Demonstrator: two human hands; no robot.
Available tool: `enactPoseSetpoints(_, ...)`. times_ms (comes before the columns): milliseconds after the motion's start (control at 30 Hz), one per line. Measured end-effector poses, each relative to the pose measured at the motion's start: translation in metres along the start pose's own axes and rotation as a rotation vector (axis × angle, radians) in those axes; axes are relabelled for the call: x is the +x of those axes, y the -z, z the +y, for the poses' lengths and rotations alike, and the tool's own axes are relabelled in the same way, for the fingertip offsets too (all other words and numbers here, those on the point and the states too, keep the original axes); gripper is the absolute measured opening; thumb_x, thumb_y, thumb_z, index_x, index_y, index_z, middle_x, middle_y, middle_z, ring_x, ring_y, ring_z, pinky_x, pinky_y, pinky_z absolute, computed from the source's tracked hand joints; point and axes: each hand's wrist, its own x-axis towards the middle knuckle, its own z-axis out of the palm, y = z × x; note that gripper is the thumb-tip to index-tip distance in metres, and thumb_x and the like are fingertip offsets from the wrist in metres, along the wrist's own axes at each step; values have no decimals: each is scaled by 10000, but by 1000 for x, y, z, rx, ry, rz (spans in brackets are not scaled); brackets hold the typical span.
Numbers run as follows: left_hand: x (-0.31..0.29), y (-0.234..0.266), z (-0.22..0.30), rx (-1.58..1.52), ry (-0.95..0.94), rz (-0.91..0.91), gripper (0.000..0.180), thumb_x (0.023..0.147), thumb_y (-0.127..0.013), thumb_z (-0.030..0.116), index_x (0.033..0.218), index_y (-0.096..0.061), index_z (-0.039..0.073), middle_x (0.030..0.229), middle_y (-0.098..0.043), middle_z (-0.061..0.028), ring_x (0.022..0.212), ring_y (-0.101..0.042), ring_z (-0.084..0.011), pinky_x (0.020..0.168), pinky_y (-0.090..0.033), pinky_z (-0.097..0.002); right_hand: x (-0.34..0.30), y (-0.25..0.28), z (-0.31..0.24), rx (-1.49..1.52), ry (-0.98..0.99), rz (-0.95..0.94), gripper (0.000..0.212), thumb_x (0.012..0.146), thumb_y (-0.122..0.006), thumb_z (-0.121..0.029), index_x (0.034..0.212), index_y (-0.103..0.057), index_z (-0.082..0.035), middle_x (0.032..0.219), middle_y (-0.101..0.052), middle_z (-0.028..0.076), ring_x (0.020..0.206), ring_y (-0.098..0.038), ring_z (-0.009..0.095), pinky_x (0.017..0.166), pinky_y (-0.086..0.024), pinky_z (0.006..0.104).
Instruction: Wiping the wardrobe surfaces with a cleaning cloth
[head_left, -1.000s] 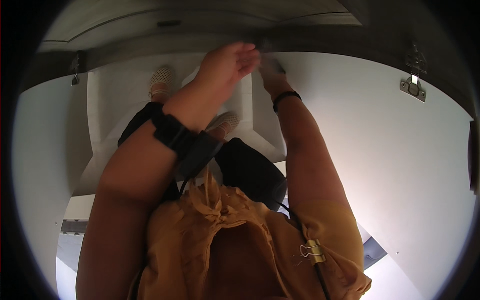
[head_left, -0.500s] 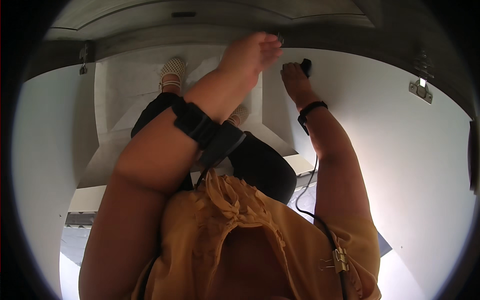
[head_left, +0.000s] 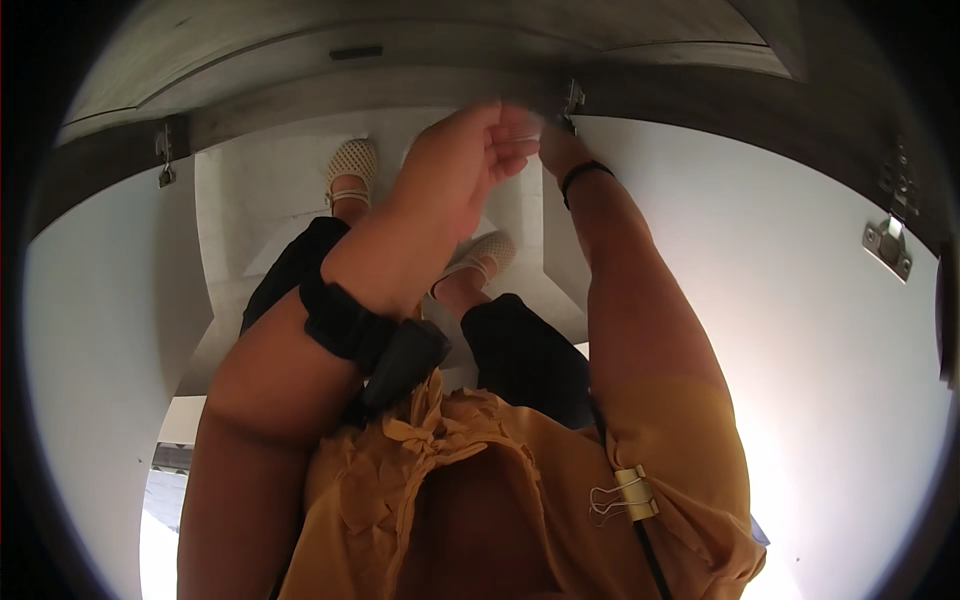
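My left hand (head_left: 478, 165) is raised in the middle with its fingers curled inward. Whatever those fingers may hold is blurred and too small to make out. My right hand (head_left: 558, 150) has come up beside the left fingertips, just below a metal hinge (head_left: 573, 97) at the top of the white panel on the right. A small dark part of a black object (head_left: 567, 125) shows past the right hand; most of it is hidden, and its kind cannot be told. The right fingers are partly covered and blurred.
White cabinet panels (head_left: 90, 330) stand on both sides, the right panel (head_left: 780, 300) close to my right arm. A dark grey frame (head_left: 330, 100) crosses overhead, with another hinge (head_left: 165, 155) at the left and a larger one (head_left: 888, 245) at the right. My feet are on the pale floor.
My right hand has moved left and slightly up from the right panel, with the black object, to the left fingertips. My left hand has come slightly lower and to the left.
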Motion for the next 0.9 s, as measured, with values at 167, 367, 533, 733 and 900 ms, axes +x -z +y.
enactPoseSetpoints(167,6,-17,-8,54,78,-98,299,982,-492,231,1129,-607,-2,1087,-642,-106,1031,-611,-220,933,-477,-332,18,-23,59,407,-389,29,430,1000,-445,-277,1388,-513,-105,1245,-634,109,1251,-521,279,1087,-339,430)
enactPoseSetpoints(367,-2,22,-8,55,39,54,311,982,-491,254,1124,-615,7,1094,-647,-104,1027,-612,-215,936,-473,-334,7,33,-53,-1153,328,-96,332,978,-419,-254,1096,-637,-32,1194,-625,158,1217,-526,273,1003,-424,376)
enactPoseSetpoints(533,0,-2,-14,62,75,-27,306,981,-491,248,1117,-615,4,1083,-652,-108,1020,-616,-213,934,-474,-336,-56,-52,-7,575,-187,236,334,980,-412,-244,1176,-586,-36,1200,-621,200,1124,-595,325,979,-450,407)
enactPoseSetpoints(733,2,7,-16,5,11,-5,290,980,-494,212,1107,-609,-21,1085,-657,-125,1004,-626,-217,936,-487,-341,-133,-77,-45,282,-50,-107,321,974,-414,-219,1179,-583,-38,1191,-628,193,1115,-600,325,975,-457,408)
enactPoseSetpoints(900,-1,-1,-17,13,9,-16,305,984,-495,211,1124,-604,-37,1091,-652,-142,1030,-625,-232,955,-492,-348,-202,-73,-58,38,142,-510,311,968,-416,-194,1183,-580,-40,1182,-634,185,1105,-604,324,972,-463,410)
